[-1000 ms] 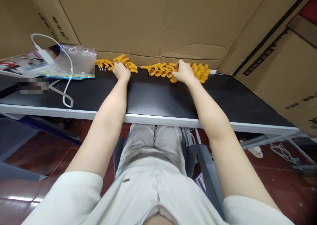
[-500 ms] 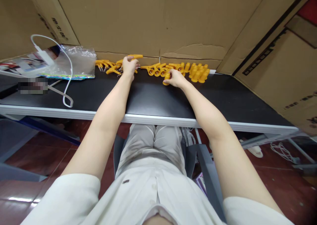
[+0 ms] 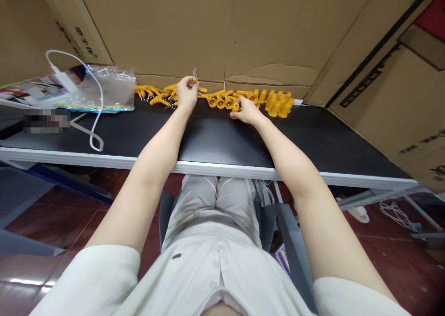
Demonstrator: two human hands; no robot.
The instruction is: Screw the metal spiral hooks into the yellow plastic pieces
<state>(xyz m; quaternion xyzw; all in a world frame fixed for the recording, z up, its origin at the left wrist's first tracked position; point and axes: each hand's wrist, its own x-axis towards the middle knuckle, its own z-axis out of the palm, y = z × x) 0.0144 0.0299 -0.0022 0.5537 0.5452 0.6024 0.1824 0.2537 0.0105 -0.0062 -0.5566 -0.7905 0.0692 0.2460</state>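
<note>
My left hand (image 3: 187, 94) is closed on a yellow plastic handle (image 3: 195, 79), its thin metal spring end pointing up above the fingers. A small yellow flared sleeve (image 3: 236, 108) stands near the table's back, its round top hole showing. My right hand (image 3: 247, 110) grips that sleeve from the right. Left of my left hand lies a pile of yellow handles with springs (image 3: 159, 101). Between my hands, a row of yellow pieces with round open cups (image 3: 220, 103) lies along the cardboard. Several upright yellow sleeves (image 3: 278, 104) cluster right of my right hand.
A cardboard wall (image 3: 222, 33) stands behind the black tabletop (image 3: 222, 140). At left are a clear plastic bag (image 3: 114, 86), a white cable (image 3: 101, 98) and printed papers (image 3: 41, 91). A cardboard box (image 3: 399, 103) borders the right side. The table has a silver front edge (image 3: 222, 168).
My left hand has moved slightly right and turned the yellow handle from lying sideways to spring end up. The sleeve in my right hand has tipped so its top hole shows.
</note>
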